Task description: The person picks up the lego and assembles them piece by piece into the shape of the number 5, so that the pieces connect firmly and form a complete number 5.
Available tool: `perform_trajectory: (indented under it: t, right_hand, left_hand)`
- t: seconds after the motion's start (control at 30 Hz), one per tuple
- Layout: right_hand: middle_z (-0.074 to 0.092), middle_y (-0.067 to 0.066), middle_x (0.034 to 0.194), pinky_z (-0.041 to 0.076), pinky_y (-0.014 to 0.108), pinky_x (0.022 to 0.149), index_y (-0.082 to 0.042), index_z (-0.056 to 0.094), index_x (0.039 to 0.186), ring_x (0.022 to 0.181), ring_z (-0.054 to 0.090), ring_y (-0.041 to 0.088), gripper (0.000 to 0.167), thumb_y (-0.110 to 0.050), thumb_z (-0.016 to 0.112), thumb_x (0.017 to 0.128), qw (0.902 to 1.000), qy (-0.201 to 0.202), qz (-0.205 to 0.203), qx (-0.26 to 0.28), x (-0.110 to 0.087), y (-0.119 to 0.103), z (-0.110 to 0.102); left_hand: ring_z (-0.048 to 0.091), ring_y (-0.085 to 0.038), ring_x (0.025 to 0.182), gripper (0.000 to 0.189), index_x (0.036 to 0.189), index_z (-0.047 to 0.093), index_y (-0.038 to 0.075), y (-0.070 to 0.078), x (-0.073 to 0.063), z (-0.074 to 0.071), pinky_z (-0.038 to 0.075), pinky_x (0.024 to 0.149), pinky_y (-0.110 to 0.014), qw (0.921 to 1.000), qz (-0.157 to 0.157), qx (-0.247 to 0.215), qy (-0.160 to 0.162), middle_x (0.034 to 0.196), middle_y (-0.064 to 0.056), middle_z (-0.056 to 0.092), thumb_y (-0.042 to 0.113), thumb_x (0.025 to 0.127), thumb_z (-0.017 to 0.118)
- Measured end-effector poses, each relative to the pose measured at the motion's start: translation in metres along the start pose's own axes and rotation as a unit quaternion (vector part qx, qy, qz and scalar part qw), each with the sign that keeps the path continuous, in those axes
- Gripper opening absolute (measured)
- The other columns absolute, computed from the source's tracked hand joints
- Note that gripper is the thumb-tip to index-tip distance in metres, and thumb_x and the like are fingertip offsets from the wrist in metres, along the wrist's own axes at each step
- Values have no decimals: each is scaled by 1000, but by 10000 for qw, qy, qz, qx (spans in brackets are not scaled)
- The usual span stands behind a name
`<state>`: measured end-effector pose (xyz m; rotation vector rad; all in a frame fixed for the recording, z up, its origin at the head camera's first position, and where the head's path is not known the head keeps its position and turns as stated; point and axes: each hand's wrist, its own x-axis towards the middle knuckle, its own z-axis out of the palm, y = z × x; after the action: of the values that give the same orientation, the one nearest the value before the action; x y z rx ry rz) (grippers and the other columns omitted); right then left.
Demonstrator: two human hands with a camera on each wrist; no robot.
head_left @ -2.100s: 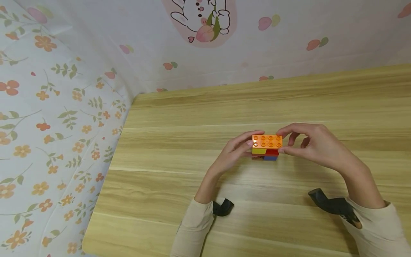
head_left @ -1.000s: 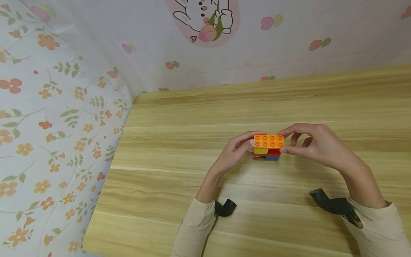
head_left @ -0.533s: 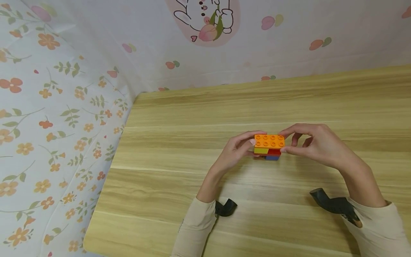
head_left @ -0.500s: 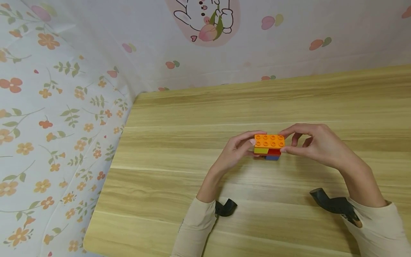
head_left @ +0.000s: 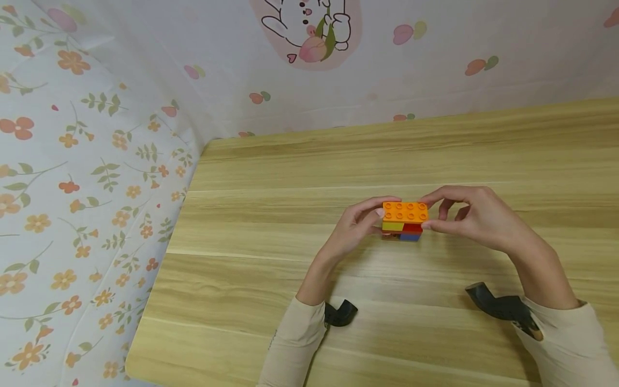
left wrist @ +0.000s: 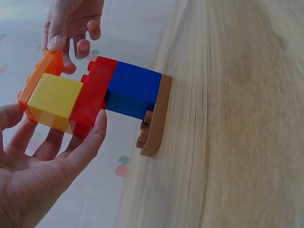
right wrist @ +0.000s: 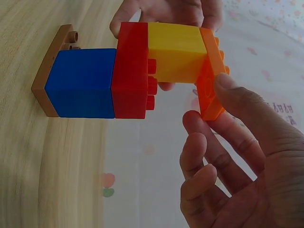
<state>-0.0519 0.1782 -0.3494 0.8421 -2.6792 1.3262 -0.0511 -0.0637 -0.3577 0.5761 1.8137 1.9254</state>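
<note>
Building bricks form an upright stack on the table. A brown plate [left wrist: 162, 109] lies at the bottom, with a blue brick [left wrist: 135, 85] on its right part. Above the blue one sits a red brick [right wrist: 132, 71]; a yellow brick [right wrist: 175, 50] stands on the red one's left part. An orange plate [head_left: 405, 212] with round studs tops the yellow brick, its right end overhanging. My left hand [head_left: 350, 228] holds the stack's left side, fingers along the yellow and red bricks. My right hand [head_left: 476, 215] pinches the orange plate's overhanging end between thumb and index finger.
The wooden table [head_left: 271, 215] carries the stack. Patterned white cloth [head_left: 213, 64] hangs behind it and along its left edge. Black curved wrist mounts [head_left: 340, 313] stick out at both sleeves.
The head view has shifted slightly. Both hands and the stack keep the same position relative to each other.
</note>
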Motion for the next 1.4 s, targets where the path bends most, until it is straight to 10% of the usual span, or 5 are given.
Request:
perform_trajectory:
  t: [0.43,0.97,1.4]
  right_hand:
    - [60,-3,76,45,22,46,-11,67,99,64,51,8,33,-5,81,69,9995,-103,191,247,-1,0,1]
    - [61,0,81,46,24,48,-11,67,97,67,52,10,32,-1,79,70,9977,-42,452,512,-1,1,5]
    - [60,1,106,48,22,52,-12,60,118,84,50,7,61,-7,85,64,9999,-51,93,-125,-12,6,5]
  left_hand:
    - [55,-21,107,34,130,48,-4,-27,7,-6,50,84,-41,9999,-5,-164,6,131,-12,49,8,100,39]
    - [55,-17,107,35,132,45,-7,0,0,0,46,88,-49,9999,-164,8,10,135,-17,45,6,100,36]
    - [42,-22,125,44,142,34,0,-20,1,-12,41,97,-40,9991,115,347,-194,143,-20,34,20,104,25]
